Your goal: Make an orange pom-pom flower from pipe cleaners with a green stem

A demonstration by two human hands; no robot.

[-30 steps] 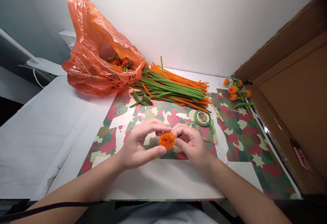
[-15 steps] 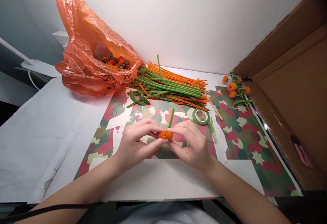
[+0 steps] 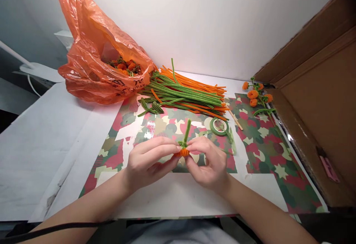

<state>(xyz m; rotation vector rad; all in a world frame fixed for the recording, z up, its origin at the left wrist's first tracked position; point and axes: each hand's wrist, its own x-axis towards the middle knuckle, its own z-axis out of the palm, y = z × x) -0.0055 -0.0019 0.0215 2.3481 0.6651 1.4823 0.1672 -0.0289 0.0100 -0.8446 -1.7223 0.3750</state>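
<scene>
Between my two hands is a small pipe-cleaner flower (image 3: 184,152), its orange head low and its green stem (image 3: 187,131) pointing up and away from me. Small green bits ring the base of the stem. My left hand (image 3: 152,160) pinches the flower from the left, thumb and fingertips on the orange head. From the right, my right hand (image 3: 208,160) grips it the same way. Just beyond my right hand lies a roll of green tape (image 3: 219,127), with a loose strip trailing toward me.
Behind the hands lies a bundle of green and orange pipe cleaners (image 3: 189,94). An orange plastic bag (image 3: 100,58) with finished flowers stands back left. A wooden stick (image 3: 235,118), a flower spray (image 3: 254,95), a cardboard box (image 3: 317,88) and a pink cutter (image 3: 329,168) are at right.
The flower has tipped so that more of its stem and green base shows. My left fingers have shifted slightly lower, and both hands keep their hold.
</scene>
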